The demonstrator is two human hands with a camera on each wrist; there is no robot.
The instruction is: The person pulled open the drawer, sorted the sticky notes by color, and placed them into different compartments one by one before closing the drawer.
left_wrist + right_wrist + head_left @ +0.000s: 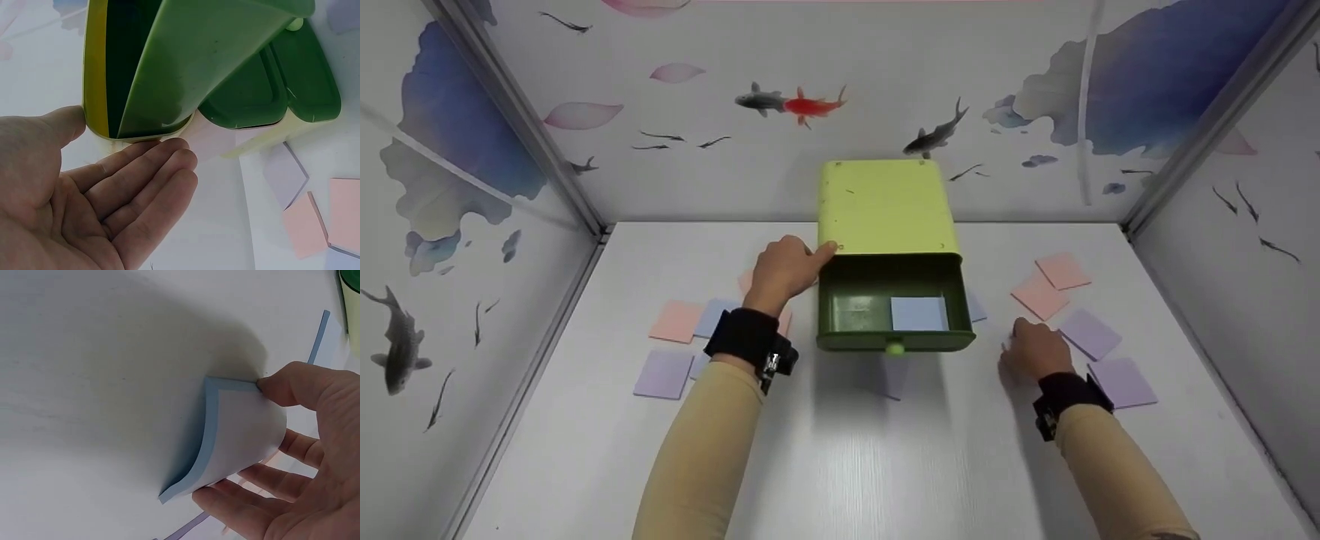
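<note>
A yellow-green drawer box point(889, 206) stands at the back with its dark green top drawer point(840, 319) pulled out. One blue sticky note pad point(919, 313) lies inside that drawer. My left hand point(789, 270) rests at the box's left front edge, thumb on top; in the left wrist view its fingers point(152, 174) stretch along the casing's side. To the right of the box is my right hand point(1035, 352), low over the table. The right wrist view shows it pinching a blue sticky note pad point(242, 427), bent into a curve; the head view hides this pad.
Pink point(677, 321), blue and purple point(664, 373) pads lie left of the box. More pink point(1063, 270) and purple pads point(1123, 382) lie to the right. A purple pad point(894, 379) sits under the drawer's front. Printed walls enclose the white table point(847, 480).
</note>
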